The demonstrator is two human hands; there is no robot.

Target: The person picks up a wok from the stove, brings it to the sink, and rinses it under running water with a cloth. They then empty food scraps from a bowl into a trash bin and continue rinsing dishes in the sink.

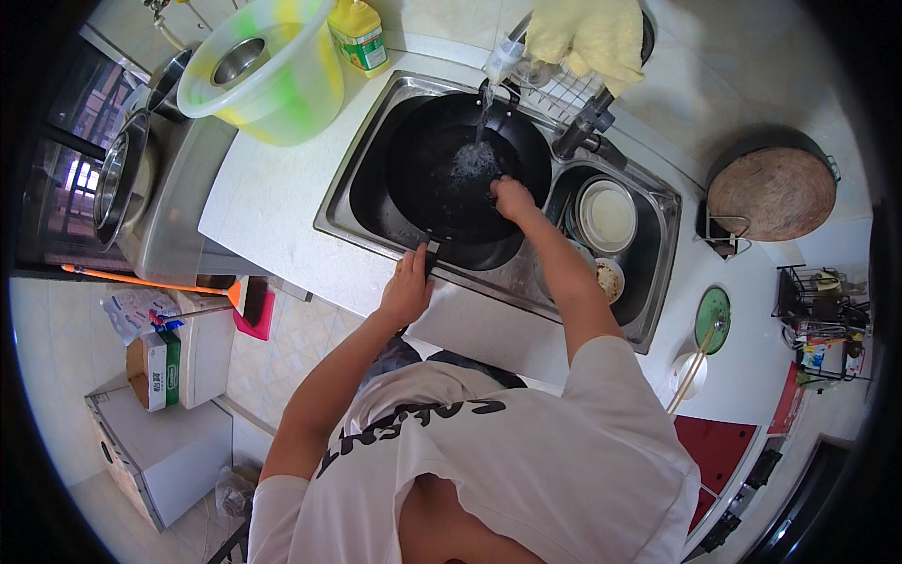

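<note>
A large black wok (430, 169) sits over the left basin of the steel sink (335, 204). My left hand (409, 285) grips its dark handle at the front edge of the sink. Water runs from the faucet (579, 134) through a plastic-wrapped spout (504, 60) and splashes on the wok's bottom. Inside the wok, near its right wall, is my right hand (513, 199) with the fingers curled down. Whether something dark lies under those fingers cannot be made out. In the right basin stand stacked white bowls (607, 215) and a soiled small bowl (609, 280).
A yellow cloth (588, 39) hangs behind the sink. Left of it stand a translucent tub (296, 106) and a yellow bottle (361, 42). On the right are a round wooden chopping board (771, 194), a green lid (713, 317) and chopsticks (687, 381) across a white bowl (694, 374).
</note>
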